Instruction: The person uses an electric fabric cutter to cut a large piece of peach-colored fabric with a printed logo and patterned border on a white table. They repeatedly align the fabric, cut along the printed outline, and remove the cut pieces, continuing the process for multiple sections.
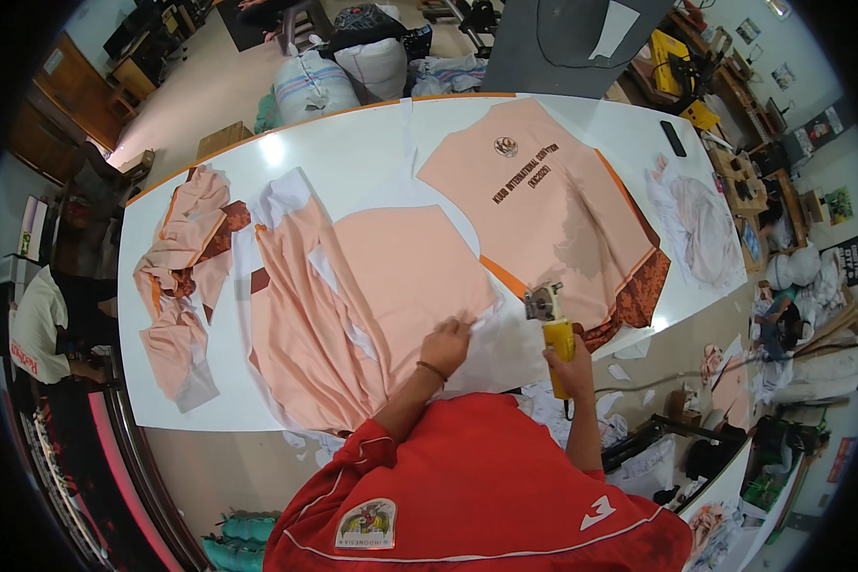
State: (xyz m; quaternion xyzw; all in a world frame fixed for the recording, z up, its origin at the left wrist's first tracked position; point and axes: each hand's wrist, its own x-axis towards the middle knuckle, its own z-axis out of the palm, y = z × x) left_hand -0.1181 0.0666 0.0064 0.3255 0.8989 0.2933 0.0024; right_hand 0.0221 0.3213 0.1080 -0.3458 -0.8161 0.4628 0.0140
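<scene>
My right hand (572,360) is wrapped round the yellow body of an electric rotary fabric cutter (556,334), its metal head pointing away from me above the table. My left hand (446,345) is closed at the edge of a peach fabric panel (410,257), pinching where peach meets white. Left of that panel lies a long bunched stretch of peach fabric (305,315) with white margins. Beyond the cutter rests a cut peach shirt piece (534,191) with dark print, an orange strip and a brown patterned edge. The cutter's head looks close to this piece; whether it touches, I cannot tell.
Crumpled peach and brown pieces (186,276) lie at the left of the white table (353,181). White scraps (701,224) and a black phone (673,138) are at its right. Stuffed sacks (315,86) stand behind. Another person (48,324) is at the far left.
</scene>
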